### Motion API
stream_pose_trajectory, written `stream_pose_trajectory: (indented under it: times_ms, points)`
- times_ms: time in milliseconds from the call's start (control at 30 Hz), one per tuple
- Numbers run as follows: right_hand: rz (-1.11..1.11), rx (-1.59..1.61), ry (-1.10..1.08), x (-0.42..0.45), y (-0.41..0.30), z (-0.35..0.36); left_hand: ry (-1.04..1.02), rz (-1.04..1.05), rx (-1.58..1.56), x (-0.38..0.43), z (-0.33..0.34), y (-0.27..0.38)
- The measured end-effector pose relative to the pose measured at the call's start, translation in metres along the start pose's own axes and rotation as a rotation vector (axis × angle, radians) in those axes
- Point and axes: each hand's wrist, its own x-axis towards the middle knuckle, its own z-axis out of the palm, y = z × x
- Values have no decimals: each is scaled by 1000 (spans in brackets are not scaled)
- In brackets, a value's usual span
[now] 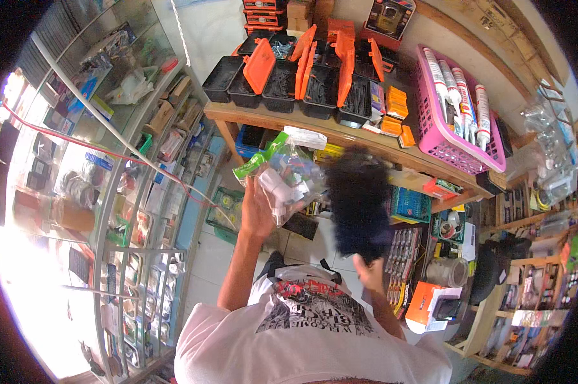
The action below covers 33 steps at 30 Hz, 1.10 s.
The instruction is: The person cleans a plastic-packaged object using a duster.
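My left hand (pixel 258 211) is raised in front of the wooden shelf, closed on a clear plastic bag (pixel 296 177) with a green printed header. White plastic parts show through the bag. My right hand (pixel 369 273) holds a dark, fluffy brush-like thing (pixel 358 201) by its lower end; it is blurred, and its exact kind cannot be told. The dark thing stands upright, to the right of the bag. Part of my right hand is hidden behind it.
Ahead, a wooden shelf (pixel 279 117) bears black bins (pixel 279 91) with orange lids, small boxes and a pink plastic basket (pixel 462 153) of sealant tubes. Glass display shelving (pixel 97 240) stands left, with a cable hanging across. Wooden racks (pixel 505 314) and an orange box (pixel 421 300) are right.
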Motion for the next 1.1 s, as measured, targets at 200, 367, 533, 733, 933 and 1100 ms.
stream_pose_trajectory:
  times_ms: [200, 367, 533, 733, 933, 1100]
  points:
    - [287, 25, -177, -10, 18, 18, 113, 135, 50, 5, -5, 6]
    - [43, -296, -257, -4, 14, 17, 48, 119, -42, 3, 6, 6]
    - [38, -217, -262, -2, 15, 17, 194, 180, 2, 5, 0, 9]
    - [-86, -277, -253, 3, 19, 13, 137, 140, -14, -1, -1, 11]
    - [263, -178, -220, 4, 24, 1, 127, 170, -55, 3, -1, 13]
    - [80, -168, -221, 7, 18, 1, 57, 107, -109, -2, 6, 14]
